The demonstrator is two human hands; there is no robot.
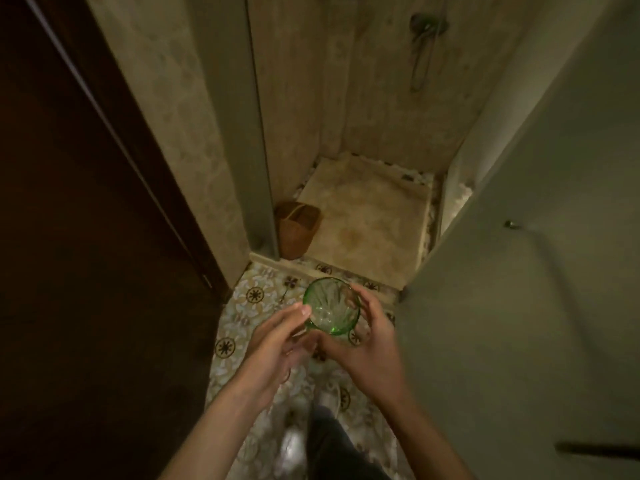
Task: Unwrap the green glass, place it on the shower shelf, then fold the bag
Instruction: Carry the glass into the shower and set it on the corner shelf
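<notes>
— Looking past the fingers, how much of the green glass (330, 304) can you make out?

— Its open mouth and ribbed inner wall. The base and lower side are hidden behind both hands, and it's dim and soft, so I can't tell whether any wrapping or bag is there.

— Which way does it point?

— Mouth tilted up toward the camera and slightly away, its long axis running from the palms up and forward. It's held in the air above the patterned floor tiles (256, 292), just before the shower threshold.

— And the hands?

— The left hand (273, 344) pinches the near-left rim with thumb and fingertips; the right hand (367, 337) curls round the right side, fingers wrapped over the rim.

— The room?

— A narrow shower stall with a stained beige floor slab (367, 216), a brown basket (298, 226) in its left corner, a mixer tap (424, 27) with hose above, a dark wooden door (69, 202) at left, a pale cabinet door (536, 271) at right.
</notes>
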